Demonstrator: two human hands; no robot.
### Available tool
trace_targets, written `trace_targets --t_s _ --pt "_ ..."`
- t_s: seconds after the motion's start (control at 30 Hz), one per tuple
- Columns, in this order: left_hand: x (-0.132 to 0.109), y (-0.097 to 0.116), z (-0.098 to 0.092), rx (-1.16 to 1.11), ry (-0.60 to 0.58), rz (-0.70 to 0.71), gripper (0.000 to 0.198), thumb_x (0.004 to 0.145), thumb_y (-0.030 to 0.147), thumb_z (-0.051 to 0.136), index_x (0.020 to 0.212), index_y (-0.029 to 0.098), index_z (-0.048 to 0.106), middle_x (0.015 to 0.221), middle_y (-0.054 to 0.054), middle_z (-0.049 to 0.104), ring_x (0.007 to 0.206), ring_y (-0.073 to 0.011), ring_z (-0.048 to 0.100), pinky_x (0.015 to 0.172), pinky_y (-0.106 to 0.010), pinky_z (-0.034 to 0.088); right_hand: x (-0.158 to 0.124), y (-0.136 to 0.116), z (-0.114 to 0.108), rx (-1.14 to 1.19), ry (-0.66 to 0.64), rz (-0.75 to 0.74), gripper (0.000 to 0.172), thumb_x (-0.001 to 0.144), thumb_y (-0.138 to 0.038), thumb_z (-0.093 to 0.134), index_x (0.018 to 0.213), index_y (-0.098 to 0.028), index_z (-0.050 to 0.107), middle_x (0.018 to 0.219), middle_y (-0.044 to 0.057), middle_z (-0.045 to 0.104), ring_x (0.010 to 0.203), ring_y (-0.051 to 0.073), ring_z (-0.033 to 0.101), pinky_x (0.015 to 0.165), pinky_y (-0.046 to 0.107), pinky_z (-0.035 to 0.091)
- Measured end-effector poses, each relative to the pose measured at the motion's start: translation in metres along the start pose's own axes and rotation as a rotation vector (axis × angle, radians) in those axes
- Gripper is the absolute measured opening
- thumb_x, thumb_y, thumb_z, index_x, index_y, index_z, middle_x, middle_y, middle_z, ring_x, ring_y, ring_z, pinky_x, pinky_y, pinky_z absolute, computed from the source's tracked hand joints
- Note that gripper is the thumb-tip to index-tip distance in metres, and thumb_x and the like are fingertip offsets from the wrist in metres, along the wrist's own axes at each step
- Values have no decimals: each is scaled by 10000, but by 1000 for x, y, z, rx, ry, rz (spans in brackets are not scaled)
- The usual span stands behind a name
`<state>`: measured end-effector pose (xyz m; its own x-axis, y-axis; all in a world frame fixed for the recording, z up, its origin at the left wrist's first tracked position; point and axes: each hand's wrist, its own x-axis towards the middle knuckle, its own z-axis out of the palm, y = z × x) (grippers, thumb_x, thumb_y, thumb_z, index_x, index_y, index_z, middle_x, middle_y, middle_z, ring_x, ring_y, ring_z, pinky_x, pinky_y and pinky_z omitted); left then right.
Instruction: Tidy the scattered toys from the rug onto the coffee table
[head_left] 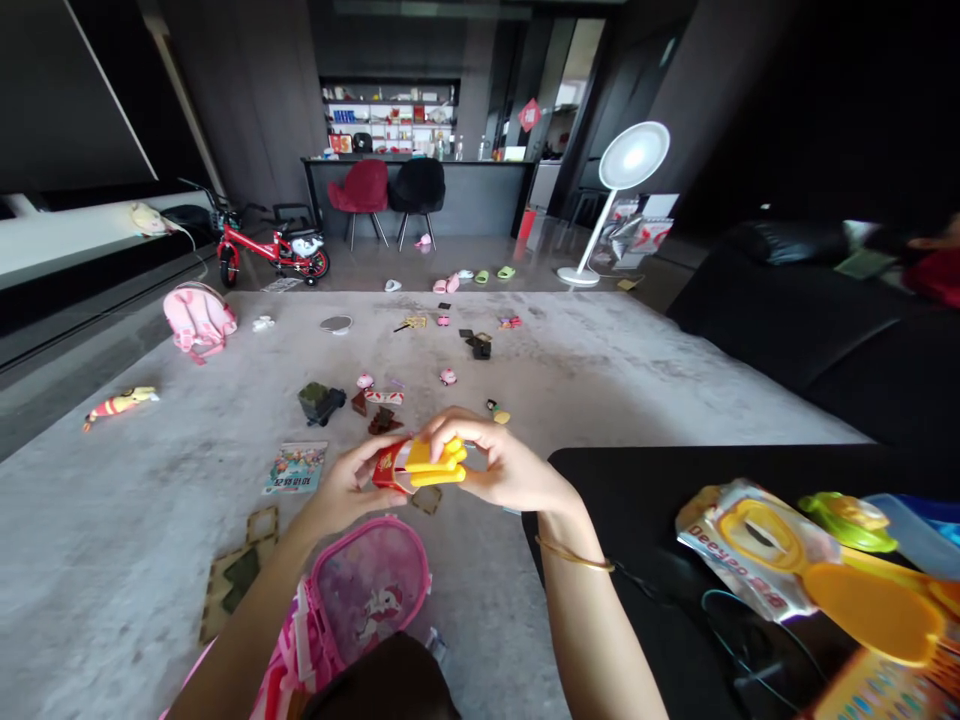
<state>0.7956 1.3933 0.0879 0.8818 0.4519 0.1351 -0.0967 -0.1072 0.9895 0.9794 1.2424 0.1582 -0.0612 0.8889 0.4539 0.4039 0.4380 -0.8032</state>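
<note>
My left hand [346,488] grips a small red toy carton [390,466] from the left side. My right hand [495,462] pinches the yellow toy fries [435,462] that stick out of the carton's right end. Both hands are held together above the grey rug, just over a pink see-through bag with a unicorn print [367,590] that lies close to me. A thin gold bangle [574,556] circles my right wrist.
Small toys [382,400], a booklet [296,467] and wooden puzzle pieces [240,575] litter the rug [135,520]. A black table [645,520] at right holds packaged toys [757,545]. Beyond stand a pink backpack [199,318], red bicycle [274,250], white fan [619,190] and black sofa [817,320].
</note>
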Motion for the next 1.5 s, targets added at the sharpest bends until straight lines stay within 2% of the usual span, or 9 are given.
trace_targets --t_s 0.27,0.47,0.77,0.93,1.0,1.13,1.27,1.4,1.5 --pt "3 -10 8 -179 7 12 594 637 271 884 1186 178 678 1238 -118 693 1166 -272 648 1005 -374 522 8 5 13 -86 -9 22 408 733 70 405 985 -213 558 1059 45 581 993 168 554 876 329 446" --pt "5 -16 8 -216 115 53 646 648 389 868 1216 170 652 1241 -147 685 1112 -292 672 933 -382 561 10 6 16 -78 98 -7 382 705 56 400 936 -215 537 996 30 544 936 165 531 830 299 421" --pt "7 -15 9 -205 98 71 683 691 483 826 1271 186 622 1321 -160 635 1164 -304 632 847 -332 567 10 5 19 -115 108 -9 373 712 52 384 933 -222 505 940 19 515 889 165 505 789 289 402" --pt "7 -25 14 -192 139 198 651 885 560 601 1432 233 470 1338 -149 601 865 -185 664 674 -285 551 18 5 31 -204 199 -15 389 675 51 366 929 -223 474 946 33 496 950 192 491 828 305 402" --pt "8 -29 18 -138 192 227 663 911 586 538 1468 245 418 1357 -147 581 852 -178 661 713 -307 560 22 7 39 -239 238 -12 400 647 46 371 929 -224 458 957 43 483 981 208 481 862 328 403" --pt "11 -30 28 -39 351 244 687 918 645 465 1484 264 382 1484 -134 479 1181 -249 611 912 -352 551 28 14 55 -264 287 -10 352 682 13 405 939 -224 449 1019 68 463 1052 232 460 921 378 409" --pt "14 -20 34 -177 410 312 613 950 625 408 1461 287 412 1522 -100 450 1374 -255 471 1085 -398 459 32 21 62 -86 226 7 390 762 -23 377 1073 -229 491 1183 82 489 1192 217 460 1030 428 392" --pt "10 -14 34 -275 415 277 568 965 583 412 1439 273 453 1462 -111 520 1339 -247 510 1093 -406 448 33 21 65 -3 63 62 616 879 -196 481 1461 -306 312 1590 85 214 1501 263 132 1182 535 223" --pt "7 -15 34 -263 435 225 605 963 620 357 1441 261 454 1391 -122 582 1295 -254 549 1038 -405 489 33 22 73 -163 102 43 876 858 -376 663 1556 -260 147 1635 148 97 1524 321 -6 1209 583 117"
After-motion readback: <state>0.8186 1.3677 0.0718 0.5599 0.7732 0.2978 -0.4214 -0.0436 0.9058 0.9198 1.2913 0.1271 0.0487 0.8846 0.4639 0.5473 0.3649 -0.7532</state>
